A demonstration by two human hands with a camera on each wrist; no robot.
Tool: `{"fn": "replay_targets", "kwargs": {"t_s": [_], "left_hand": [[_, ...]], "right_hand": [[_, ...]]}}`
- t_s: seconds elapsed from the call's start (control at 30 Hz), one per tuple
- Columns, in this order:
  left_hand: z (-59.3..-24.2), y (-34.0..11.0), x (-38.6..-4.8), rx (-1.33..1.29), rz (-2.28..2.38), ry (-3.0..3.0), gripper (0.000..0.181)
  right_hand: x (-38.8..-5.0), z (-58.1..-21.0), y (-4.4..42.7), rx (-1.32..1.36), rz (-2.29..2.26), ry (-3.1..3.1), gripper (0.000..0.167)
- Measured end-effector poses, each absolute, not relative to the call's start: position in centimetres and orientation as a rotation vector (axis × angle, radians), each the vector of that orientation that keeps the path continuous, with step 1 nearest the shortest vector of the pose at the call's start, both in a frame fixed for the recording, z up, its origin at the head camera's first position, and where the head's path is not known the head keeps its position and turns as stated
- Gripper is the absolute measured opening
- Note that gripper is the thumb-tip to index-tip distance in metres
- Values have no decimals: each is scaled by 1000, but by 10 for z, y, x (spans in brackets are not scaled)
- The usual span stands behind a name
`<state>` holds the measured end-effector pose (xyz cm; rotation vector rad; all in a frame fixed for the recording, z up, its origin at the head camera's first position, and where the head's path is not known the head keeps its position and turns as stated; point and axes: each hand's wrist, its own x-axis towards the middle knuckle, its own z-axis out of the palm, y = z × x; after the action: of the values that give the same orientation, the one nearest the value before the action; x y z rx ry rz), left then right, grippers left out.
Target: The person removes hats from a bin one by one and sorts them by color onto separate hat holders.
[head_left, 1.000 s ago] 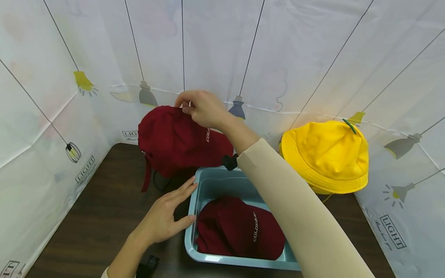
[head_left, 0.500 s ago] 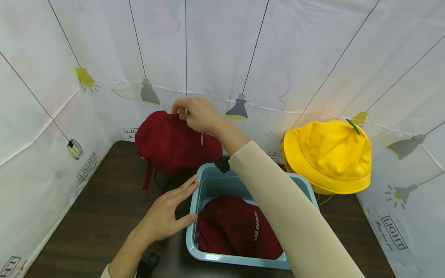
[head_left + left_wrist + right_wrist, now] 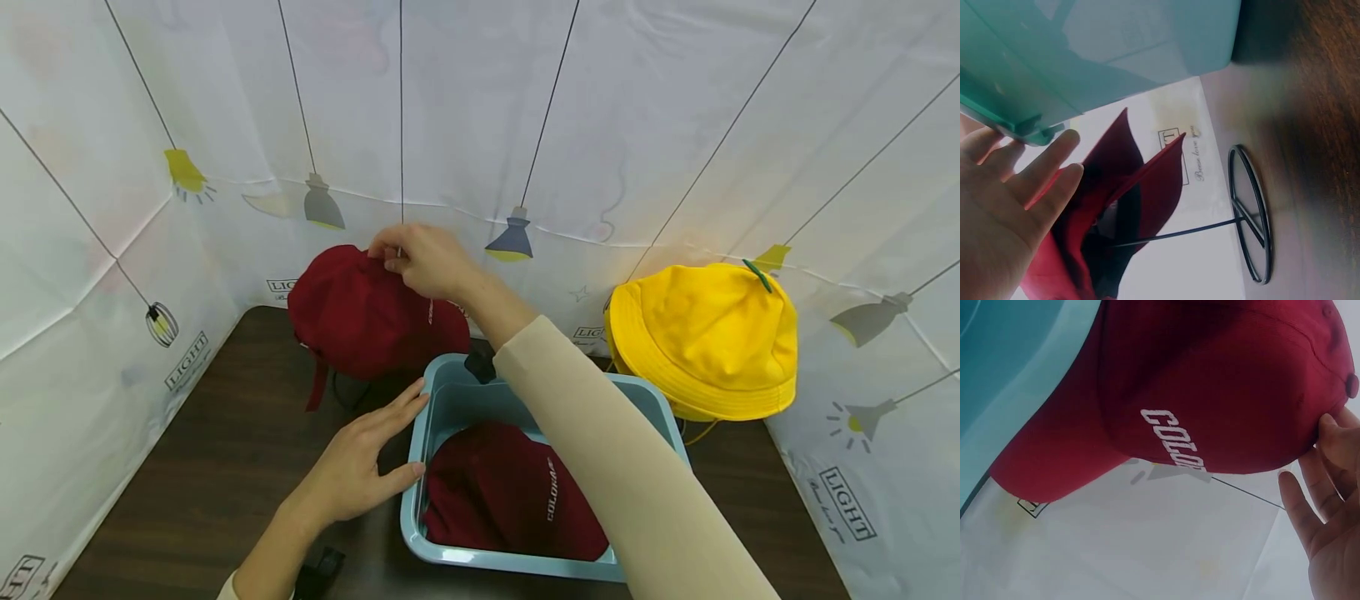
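A dark red cap [image 3: 367, 321] sits on a black wire stand [image 3: 1250, 215] behind the basin's left corner. My right hand [image 3: 427, 262] pinches its crown near the top; in the right wrist view the thumb and fingers of that hand [image 3: 1335, 487] are at the crown's edge by the button. My left hand [image 3: 356, 467] rests with spread, straight fingers against the left rim of the light blue basin [image 3: 411, 500]. Inside the basin lies another dark red cap [image 3: 510, 492] with white lettering, partly hidden by my right sleeve.
At the right stands a yellow bucket hat [image 3: 705, 342] with a small green stem, a thin cord hanging below it. A white curtain [image 3: 480, 100] printed with lamps surrounds the dark wooden table [image 3: 202, 467] at the back and sides.
My right hand and the cap it pinches have moved slightly left and down. The left hand stays on the basin's rim, and the view has shifted a little.
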<state>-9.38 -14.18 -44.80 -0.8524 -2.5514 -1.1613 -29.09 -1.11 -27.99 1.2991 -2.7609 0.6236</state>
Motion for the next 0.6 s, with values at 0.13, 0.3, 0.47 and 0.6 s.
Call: {"fn": "replay_targets", "kwargs": {"t_s": [0.13, 0.3, 0.47, 0.6], "left_hand": [[-449, -141, -95, -850, -1167, -2539, 73], [-450, -141, -96, -852, -1162, -2538, 73], [-451, -140, -96, -852, -1167, -2537, 74], [-451, -139, -96, -856, -1164, -2530, 74]], "right_hand": [[-291, -282, -9, 1308, 640, -2786, 31], [-290, -284, -6, 1323, 672, -2816, 32], [-288, -282, -4, 1362, 669, -2806, 32], [-282, -274, 1, 1368, 635, -2801, 34]]}}
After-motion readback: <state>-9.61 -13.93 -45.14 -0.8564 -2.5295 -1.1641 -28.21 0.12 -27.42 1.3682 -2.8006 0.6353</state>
